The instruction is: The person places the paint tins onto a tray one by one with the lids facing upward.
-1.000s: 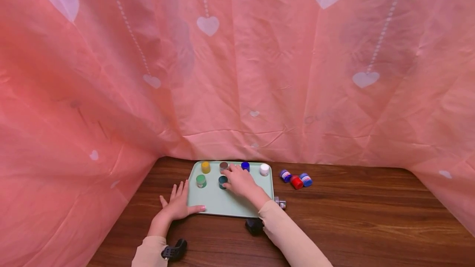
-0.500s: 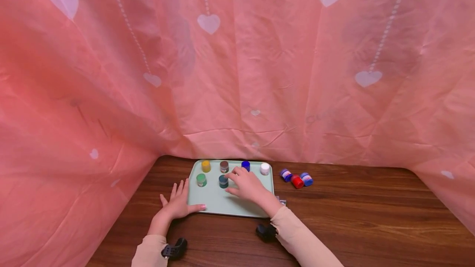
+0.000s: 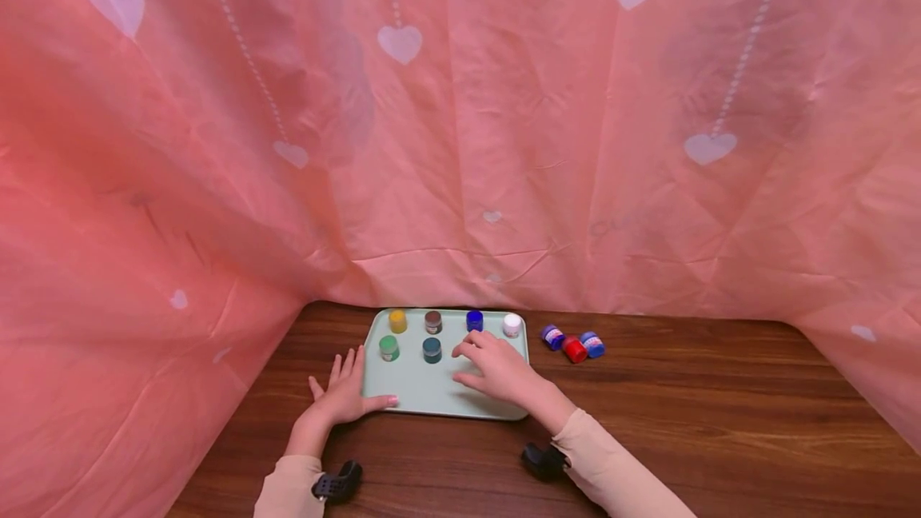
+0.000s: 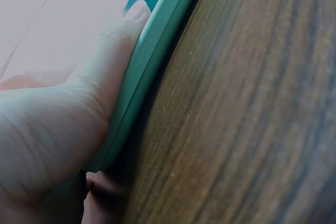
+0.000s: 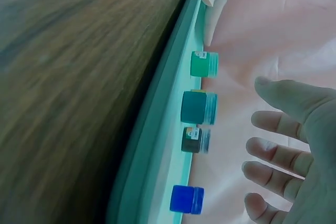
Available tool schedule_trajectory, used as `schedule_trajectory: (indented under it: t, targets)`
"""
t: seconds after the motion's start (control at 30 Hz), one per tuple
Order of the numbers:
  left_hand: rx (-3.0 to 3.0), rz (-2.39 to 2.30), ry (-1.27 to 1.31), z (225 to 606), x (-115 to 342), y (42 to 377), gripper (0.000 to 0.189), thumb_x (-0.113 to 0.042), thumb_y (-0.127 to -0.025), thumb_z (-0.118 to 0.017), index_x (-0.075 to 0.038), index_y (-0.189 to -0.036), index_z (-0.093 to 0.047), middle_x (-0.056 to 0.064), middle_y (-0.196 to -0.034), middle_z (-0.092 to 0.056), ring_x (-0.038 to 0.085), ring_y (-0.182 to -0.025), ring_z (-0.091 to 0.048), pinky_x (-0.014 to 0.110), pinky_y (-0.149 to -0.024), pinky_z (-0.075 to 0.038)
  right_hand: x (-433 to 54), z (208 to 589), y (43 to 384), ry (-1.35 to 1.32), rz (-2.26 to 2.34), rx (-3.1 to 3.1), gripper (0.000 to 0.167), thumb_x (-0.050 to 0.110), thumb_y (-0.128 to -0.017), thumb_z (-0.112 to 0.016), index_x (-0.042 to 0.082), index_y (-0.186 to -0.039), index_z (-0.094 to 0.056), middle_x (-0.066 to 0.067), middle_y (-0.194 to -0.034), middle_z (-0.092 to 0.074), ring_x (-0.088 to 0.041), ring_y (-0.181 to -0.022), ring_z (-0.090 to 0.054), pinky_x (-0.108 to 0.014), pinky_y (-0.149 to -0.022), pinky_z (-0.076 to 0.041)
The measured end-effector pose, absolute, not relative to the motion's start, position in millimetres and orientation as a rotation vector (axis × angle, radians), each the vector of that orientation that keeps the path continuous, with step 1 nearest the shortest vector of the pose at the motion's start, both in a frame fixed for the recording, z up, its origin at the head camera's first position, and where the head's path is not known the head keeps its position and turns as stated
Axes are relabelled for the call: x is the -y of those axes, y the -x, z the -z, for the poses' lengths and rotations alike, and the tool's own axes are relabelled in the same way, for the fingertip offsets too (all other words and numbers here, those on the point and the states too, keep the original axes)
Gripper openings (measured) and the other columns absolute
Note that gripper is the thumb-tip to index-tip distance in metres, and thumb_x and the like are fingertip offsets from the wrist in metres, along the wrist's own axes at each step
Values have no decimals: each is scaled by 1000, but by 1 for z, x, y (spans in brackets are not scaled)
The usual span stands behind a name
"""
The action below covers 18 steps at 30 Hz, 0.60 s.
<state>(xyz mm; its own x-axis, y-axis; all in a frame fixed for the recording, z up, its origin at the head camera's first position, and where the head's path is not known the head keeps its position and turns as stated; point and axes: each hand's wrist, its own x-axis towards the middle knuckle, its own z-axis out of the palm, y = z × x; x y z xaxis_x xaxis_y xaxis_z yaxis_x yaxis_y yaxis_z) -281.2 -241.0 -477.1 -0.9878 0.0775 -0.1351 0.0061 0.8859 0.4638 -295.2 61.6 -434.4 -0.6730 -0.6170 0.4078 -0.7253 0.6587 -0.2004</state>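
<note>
A pale green tray (image 3: 424, 394) holds small paint jars standing upright in two rows. Yellow (image 3: 398, 321), brown (image 3: 433, 322), dark blue (image 3: 475, 320) and white (image 3: 512, 325) jars form the back row. In front of them are a green jar (image 3: 389, 348) and a dark teal jar (image 3: 432, 350). My left hand (image 3: 342, 400) lies at the tray's left front corner, fingers spread, thumb (image 4: 113, 45) along the rim. My right hand (image 3: 496, 368) hovers over the tray's right half, fingers loosely bent and holding nothing, to the right of the teal jar.
On the brown wooden table (image 3: 691, 406), right of the tray, a purple-blue jar (image 3: 552, 337), a red jar (image 3: 574, 349) and a blue jar (image 3: 593, 344) lie close together. A pink curtain (image 3: 460, 182) with white hearts encloses the back and sides.
My right hand has drawn back rightward from the dark teal jar, leaving it standing on the tray. The left hand stays put at the corner.
</note>
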Motion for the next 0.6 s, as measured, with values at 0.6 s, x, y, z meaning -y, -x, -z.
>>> schedule_trajectory:
  t: [0.6]
  targets:
    - [-2904,-708,-71,480,243,282,127,-72,-72,-69,-2,-156,-6,28,-161,-8,49,-149,3,80,-102,10,-111,436,279,-1028,-409,2547,30,35,-81,-78,16,-103,-70,1,-97,-62,-17,-89,-60,-31,-68,-47]
